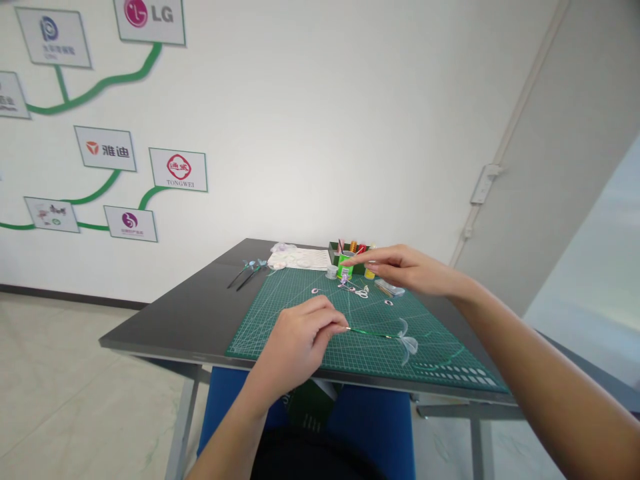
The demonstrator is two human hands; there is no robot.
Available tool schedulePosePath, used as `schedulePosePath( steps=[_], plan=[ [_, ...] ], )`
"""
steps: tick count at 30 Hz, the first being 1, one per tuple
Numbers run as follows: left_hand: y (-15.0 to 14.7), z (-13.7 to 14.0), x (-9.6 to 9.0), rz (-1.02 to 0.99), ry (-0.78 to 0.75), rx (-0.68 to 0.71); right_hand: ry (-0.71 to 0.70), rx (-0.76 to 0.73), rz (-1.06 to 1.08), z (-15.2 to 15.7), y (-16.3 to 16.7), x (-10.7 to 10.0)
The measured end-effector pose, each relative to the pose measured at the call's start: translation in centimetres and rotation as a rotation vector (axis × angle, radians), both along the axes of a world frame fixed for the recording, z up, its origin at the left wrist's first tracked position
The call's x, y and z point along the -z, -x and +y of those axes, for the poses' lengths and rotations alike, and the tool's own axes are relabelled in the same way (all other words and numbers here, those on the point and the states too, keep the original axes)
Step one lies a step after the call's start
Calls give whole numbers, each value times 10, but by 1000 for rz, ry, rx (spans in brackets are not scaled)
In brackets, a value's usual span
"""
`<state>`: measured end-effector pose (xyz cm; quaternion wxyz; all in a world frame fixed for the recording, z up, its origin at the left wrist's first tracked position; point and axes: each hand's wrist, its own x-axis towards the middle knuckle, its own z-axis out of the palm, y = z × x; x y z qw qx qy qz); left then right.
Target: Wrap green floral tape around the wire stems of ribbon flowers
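Note:
My left hand (305, 337) is closed, pinching the end of a thin green flower stem (373, 333) between thumb and fingers. At the stem's far end is a flower head (407, 343) of sheer, whitish petals, pointing right above the mat. My right hand (413, 269) is stretched out over the back of the mat, fingers extended and apart from the thumb. Its fingertips overlap the bright green can (345, 267) in view; whether they touch it I cannot tell. Thin sticks rise from that can. Beside it stands a small clear pot (331, 272).
A green cutting mat (285, 313) covers much of the dark table (200, 313). White-handled scissors (361, 293) lie near the can. A dark box (334, 248) of coloured spools stands behind. Finished-looking blue flowers (255, 267) and a white sheet (313, 257) lie back left.

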<state>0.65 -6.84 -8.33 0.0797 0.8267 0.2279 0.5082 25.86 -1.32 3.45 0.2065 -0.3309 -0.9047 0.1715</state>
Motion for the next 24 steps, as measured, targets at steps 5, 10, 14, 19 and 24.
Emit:
schedulePosePath(
  steps=[5,10,14,19,24],
  plan=[
    [2,-2,-3,-105,9,-4,200,-4,93,16,-3,46],
    [6,7,1,-154,-11,-164,398,-68,55,2,-2,97],
    [10,16,5,-163,-28,-260,544,-135,46,-24,-4,116],
    [9,19,7,-124,-24,-283,566,-186,35,-58,-5,100],
    [2,16,7,-72,-22,-281,395,-221,-96,-76,0,65]
  ],
)
